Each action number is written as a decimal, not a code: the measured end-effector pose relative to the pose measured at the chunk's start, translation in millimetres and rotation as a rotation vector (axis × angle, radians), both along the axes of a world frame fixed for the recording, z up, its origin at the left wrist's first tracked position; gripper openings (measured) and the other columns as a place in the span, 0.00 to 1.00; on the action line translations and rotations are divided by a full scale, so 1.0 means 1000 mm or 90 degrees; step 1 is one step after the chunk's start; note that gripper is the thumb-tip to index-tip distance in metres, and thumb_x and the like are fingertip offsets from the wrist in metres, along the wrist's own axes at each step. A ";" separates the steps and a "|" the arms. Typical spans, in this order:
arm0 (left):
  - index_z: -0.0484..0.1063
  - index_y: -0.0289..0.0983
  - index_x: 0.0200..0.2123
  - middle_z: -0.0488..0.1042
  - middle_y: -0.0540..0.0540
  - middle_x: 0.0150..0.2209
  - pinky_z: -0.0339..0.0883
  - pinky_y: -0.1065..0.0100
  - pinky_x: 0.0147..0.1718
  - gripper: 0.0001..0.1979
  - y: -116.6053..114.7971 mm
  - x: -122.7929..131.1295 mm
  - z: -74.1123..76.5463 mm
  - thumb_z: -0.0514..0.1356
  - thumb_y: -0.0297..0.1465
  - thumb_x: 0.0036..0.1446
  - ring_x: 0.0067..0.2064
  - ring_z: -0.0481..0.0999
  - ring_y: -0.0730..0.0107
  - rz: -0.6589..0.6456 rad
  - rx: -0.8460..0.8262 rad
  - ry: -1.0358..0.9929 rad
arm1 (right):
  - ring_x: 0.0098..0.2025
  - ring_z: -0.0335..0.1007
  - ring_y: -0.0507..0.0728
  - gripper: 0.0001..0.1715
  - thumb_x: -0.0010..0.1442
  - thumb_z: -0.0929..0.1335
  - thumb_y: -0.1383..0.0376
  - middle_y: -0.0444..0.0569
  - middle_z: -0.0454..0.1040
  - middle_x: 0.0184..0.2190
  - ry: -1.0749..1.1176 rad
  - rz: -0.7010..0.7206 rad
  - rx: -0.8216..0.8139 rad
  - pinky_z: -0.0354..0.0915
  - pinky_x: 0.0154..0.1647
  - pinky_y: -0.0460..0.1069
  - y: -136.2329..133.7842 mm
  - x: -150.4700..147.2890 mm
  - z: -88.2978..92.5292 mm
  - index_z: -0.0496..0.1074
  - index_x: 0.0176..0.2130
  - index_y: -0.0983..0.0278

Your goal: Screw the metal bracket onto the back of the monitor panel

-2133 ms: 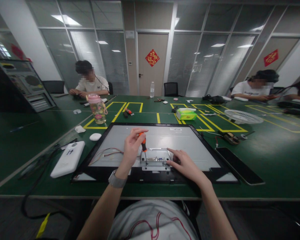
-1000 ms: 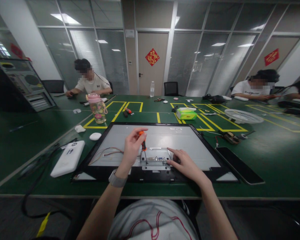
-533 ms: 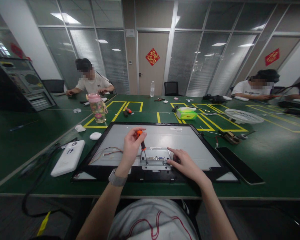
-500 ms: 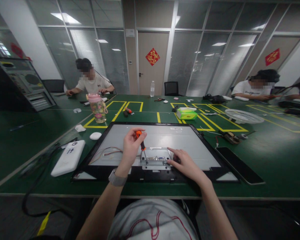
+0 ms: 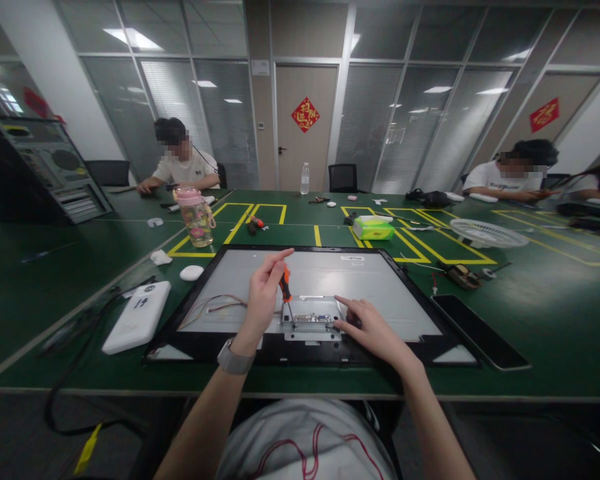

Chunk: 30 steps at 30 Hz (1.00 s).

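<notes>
My left hand (image 5: pixel 266 290) grips an orange and black screwdriver (image 5: pixel 285 285) by its handle, the index finger stretched out past the top. The shaft points down, with its tip at the left side of a metal bracket (image 5: pixel 310 335) that carries a row of connectors. That bracket lies on the grey back of a flat display panel (image 5: pixel 380 287) with a black frame. My right hand (image 5: pixel 367 323) rests at the bracket's right side, thumb and index finger apart, touching its edge. Thin cables (image 5: pixel 220 303) run over the panel to the left of the bracket.
A white power bank (image 5: pixel 137 315) and a white round case (image 5: pixel 191 273) lie left of the panel. To the right is a black phone (image 5: pixel 480 331). Beyond stand a pink-lidded bottle (image 5: pixel 195 217) and a green tissue pack (image 5: pixel 373 228). People sit across the table.
The fingers of my left hand have shifted around the screwdriver handle, and the index finger now stretches out. The screwdriver's tip and my right hand stay where they were.
</notes>
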<state>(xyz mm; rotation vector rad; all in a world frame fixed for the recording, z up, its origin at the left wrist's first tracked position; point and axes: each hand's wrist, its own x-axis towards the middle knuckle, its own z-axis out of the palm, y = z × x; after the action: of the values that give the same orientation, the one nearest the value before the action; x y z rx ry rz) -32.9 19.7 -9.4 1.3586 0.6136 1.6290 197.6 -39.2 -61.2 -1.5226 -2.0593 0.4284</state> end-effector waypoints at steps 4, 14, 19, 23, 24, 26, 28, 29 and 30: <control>0.76 0.35 0.41 0.73 0.47 0.31 0.65 0.71 0.36 0.17 0.000 0.002 0.000 0.57 0.42 0.60 0.34 0.72 0.72 -0.038 -0.020 -0.064 | 0.39 0.65 0.61 0.30 0.62 0.66 0.54 0.49 0.71 0.33 0.000 0.001 0.001 0.62 0.45 0.55 0.000 0.000 0.000 0.65 0.59 0.64; 0.77 0.35 0.41 0.74 0.46 0.31 0.66 0.71 0.37 0.17 -0.002 0.001 0.000 0.59 0.42 0.59 0.35 0.73 0.71 -0.041 -0.032 -0.021 | 0.39 0.65 0.61 0.29 0.63 0.66 0.55 0.49 0.71 0.33 -0.001 -0.003 0.000 0.62 0.46 0.56 0.000 -0.001 0.001 0.65 0.60 0.65; 0.77 0.34 0.37 0.74 0.45 0.32 0.66 0.70 0.37 0.16 -0.003 0.001 0.001 0.61 0.42 0.56 0.35 0.73 0.70 -0.057 -0.001 -0.018 | 0.40 0.65 0.61 0.30 0.63 0.66 0.54 0.50 0.71 0.33 0.000 -0.003 0.006 0.62 0.46 0.56 0.000 -0.001 0.000 0.65 0.59 0.64; 0.77 0.36 0.37 0.72 0.47 0.34 0.64 0.73 0.32 0.11 -0.002 0.000 -0.001 0.65 0.37 0.53 0.33 0.71 0.73 -0.027 0.035 0.023 | 0.40 0.65 0.61 0.30 0.63 0.66 0.54 0.49 0.71 0.33 0.000 0.003 0.004 0.62 0.46 0.56 0.001 0.000 -0.001 0.65 0.60 0.65; 0.77 0.36 0.39 0.72 0.47 0.33 0.64 0.72 0.33 0.12 -0.002 0.000 -0.001 0.63 0.38 0.55 0.33 0.71 0.73 -0.036 0.027 0.014 | 0.39 0.65 0.61 0.30 0.63 0.66 0.54 0.49 0.71 0.33 -0.001 0.004 0.002 0.62 0.46 0.56 0.001 0.000 -0.002 0.65 0.60 0.65; 0.76 0.36 0.42 0.73 0.46 0.33 0.66 0.70 0.36 0.15 -0.003 0.001 0.000 0.59 0.40 0.59 0.34 0.72 0.71 -0.063 0.009 -0.016 | 0.39 0.65 0.61 0.30 0.63 0.66 0.54 0.49 0.71 0.33 -0.001 0.004 0.002 0.62 0.46 0.56 0.002 0.000 -0.002 0.64 0.60 0.65; 0.76 0.35 0.41 0.73 0.45 0.32 0.66 0.69 0.38 0.16 -0.003 0.001 0.001 0.59 0.41 0.58 0.35 0.72 0.70 -0.067 0.009 -0.029 | 0.39 0.65 0.61 0.30 0.63 0.66 0.55 0.49 0.71 0.33 0.000 0.003 0.005 0.62 0.46 0.56 0.002 0.000 -0.002 0.64 0.60 0.65; 0.77 0.35 0.40 0.73 0.46 0.32 0.65 0.70 0.37 0.15 -0.003 0.001 0.001 0.61 0.41 0.57 0.35 0.72 0.71 -0.057 0.015 -0.022 | 0.39 0.65 0.61 0.30 0.63 0.66 0.55 0.49 0.71 0.33 0.000 0.003 0.006 0.62 0.46 0.56 0.002 0.000 -0.002 0.64 0.60 0.65; 0.77 0.35 0.39 0.72 0.46 0.32 0.65 0.71 0.35 0.14 -0.003 0.001 0.000 0.62 0.40 0.55 0.34 0.71 0.72 -0.043 0.022 -0.010 | 0.39 0.65 0.61 0.30 0.63 0.66 0.55 0.49 0.71 0.33 -0.001 0.004 0.007 0.62 0.46 0.56 0.002 0.000 -0.002 0.64 0.60 0.65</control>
<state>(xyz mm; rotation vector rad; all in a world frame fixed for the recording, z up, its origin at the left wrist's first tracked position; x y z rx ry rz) -31.7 16.9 -8.9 1.3762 0.5270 1.6006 197.6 -37.1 -63.4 -1.5113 -2.0646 0.4184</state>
